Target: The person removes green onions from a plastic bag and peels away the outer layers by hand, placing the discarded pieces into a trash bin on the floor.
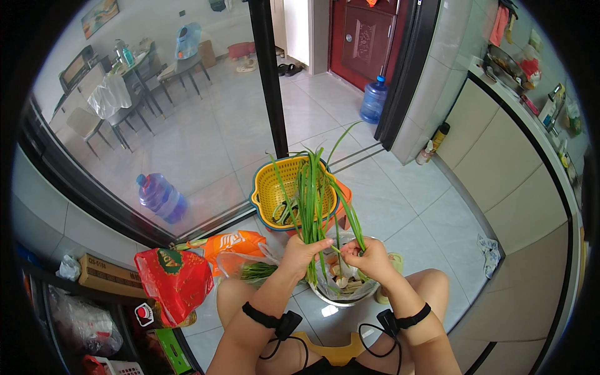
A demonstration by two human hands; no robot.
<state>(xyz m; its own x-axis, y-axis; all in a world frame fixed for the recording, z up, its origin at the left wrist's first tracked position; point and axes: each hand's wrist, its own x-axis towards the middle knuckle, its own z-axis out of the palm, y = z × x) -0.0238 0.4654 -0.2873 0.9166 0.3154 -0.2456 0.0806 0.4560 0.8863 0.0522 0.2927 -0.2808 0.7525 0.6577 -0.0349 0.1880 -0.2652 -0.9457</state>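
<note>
My left hand [300,257] grips a bunch of long green chives [309,197], their leaves fanning upward over a yellow colander basket [266,185]. Close beside it, my right hand [372,260] pinches a few separate chive stalks [352,219] between thumb and fingers. Both hands hover above a metal basin [338,304] lined with a clear plastic bag. Eggshells and other food scraps [341,281] lie in that bag. Some dark green trimmed vegetable pieces [287,211] rest in the colander, partly hidden by the leaves. To the left, more chives [258,270] lie in an open plastic bag.
An orange stool [344,192] stands under or behind the colander. Red [176,281] and orange [239,248] bags lie at left, near a cardboard box [110,276]. A glass sliding door frame [269,79] rises ahead. Kitchen cabinets [511,154] curve along the right.
</note>
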